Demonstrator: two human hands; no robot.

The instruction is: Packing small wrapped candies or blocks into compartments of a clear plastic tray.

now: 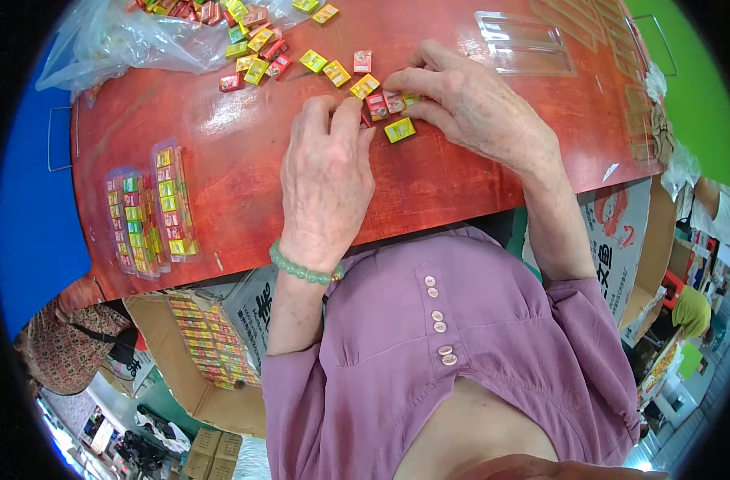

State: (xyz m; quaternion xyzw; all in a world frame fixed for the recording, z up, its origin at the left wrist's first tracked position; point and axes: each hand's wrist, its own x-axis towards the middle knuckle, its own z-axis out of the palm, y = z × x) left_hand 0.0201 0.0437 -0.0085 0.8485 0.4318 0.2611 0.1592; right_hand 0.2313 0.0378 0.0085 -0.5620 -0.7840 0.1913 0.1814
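My left hand (326,172), with a green bead bracelet (301,270) at the wrist, curls its fingers at the near left of a small cluster of candy-sized boxes. The edge of a red box (367,121) shows at its fingertips, mostly hidden. From the right, my right hand (485,112) has thumb and fingers closed around a short row of small boxes, among them a pink-and-red box (395,102). Between both hands stands a red box (377,107). A yellow box (399,130) lies just nearer, and another yellow box (365,86) just beyond.
Loose small boxes (257,48) spill from a clear plastic bag (145,48) at the far left of the red table (237,184). Filled clear trays (173,204) lie at the left. Empty clear trays (521,44) sit far right. Cardboard cartons (165,352) stand below the near edge.
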